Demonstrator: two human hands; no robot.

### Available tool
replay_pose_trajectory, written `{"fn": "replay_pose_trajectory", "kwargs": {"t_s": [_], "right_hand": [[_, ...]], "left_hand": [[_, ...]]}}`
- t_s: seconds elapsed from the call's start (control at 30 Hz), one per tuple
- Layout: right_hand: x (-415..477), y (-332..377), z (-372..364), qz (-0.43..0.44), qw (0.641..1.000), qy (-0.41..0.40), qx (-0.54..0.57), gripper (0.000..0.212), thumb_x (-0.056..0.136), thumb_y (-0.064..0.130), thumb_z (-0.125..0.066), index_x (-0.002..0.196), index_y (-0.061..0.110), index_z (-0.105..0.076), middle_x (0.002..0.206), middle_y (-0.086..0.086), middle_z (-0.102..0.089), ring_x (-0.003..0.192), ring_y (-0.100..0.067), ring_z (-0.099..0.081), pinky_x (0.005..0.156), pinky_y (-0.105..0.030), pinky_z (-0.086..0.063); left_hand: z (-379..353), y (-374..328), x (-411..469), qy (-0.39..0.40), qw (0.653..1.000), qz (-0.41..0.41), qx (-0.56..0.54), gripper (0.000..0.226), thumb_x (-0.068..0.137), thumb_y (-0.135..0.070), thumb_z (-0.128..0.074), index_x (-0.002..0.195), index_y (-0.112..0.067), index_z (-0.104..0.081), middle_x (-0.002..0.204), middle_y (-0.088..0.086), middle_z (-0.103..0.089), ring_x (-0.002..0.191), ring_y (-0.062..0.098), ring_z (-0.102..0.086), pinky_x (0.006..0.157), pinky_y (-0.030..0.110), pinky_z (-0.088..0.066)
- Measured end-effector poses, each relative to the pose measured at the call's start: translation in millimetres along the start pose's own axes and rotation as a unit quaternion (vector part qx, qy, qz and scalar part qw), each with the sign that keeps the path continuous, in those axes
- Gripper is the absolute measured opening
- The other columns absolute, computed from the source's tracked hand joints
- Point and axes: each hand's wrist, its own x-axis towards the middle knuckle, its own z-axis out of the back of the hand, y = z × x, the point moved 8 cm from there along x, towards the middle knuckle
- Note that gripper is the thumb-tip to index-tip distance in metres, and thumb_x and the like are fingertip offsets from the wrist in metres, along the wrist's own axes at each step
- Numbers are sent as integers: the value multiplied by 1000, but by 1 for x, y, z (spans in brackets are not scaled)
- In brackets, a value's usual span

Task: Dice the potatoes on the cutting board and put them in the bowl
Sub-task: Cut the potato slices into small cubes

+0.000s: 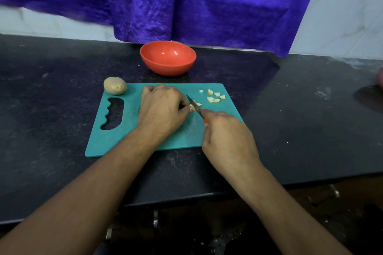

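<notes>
A teal cutting board (116,141) lies on the black counter. My left hand (160,107) curls over a potato piece (192,107) at the board's middle, mostly hiding it. My right hand (227,141) grips a small knife (194,105) with a red handle, its blade against that piece. Several diced potato bits (214,96) lie at the board's far right corner. A whole unpeeled potato (115,85) rests at the far left corner. Behind the board stands an orange bowl (167,58) with nothing visible inside.
The black stone counter (300,120) stretches to both sides. A purple cloth (196,6) hangs behind the bowl against a white tiled wall. A pinkish object (380,78) shows at the right edge. The counter's front edge runs just below my forearms.
</notes>
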Motion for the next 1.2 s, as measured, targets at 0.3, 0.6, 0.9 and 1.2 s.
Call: {"fn": "replay_pose_trajectory", "kwargs": {"t_s": [0.3,0.6,0.9,1.2], "right_hand": [[-8,8,-10,10,999,12,-50,55,101,15,-43,155,23,-36,116,1,-60,90,-21,-64,67,-32,-44],[-14,-9,17,-12,1000,-2,18,46,101,19,-46,144,32,-53,108,5,-64,89,-14,-58,68,-29,-45],[-5,0,1,-1,1000,-6,9,51,100,19,-43,149,32,-46,109,7,-61,96,-17,-61,71,-32,-46],[-7,4,-6,14,999,8,-32,54,101,18,-43,154,26,-39,114,3,-62,94,-21,-64,68,-31,-39]], "left_hand": [[0,0,0,-10,1000,-9,1,19,90,-49,-68,87,-34,-78,95,-13,-73,103,16,-60,95,41,-37],[2,2,-1,4,1000,5,-18,14,89,-48,-72,88,-36,-77,92,-14,-71,103,14,-59,98,40,-34],[4,4,-1,-4,999,11,-33,15,86,-48,-74,83,-34,-77,84,-16,-68,98,13,-59,98,39,-33],[0,5,1,5,999,7,-42,10,88,-40,-72,81,-33,-76,81,-21,-63,100,12,-58,99,39,-33]]}}
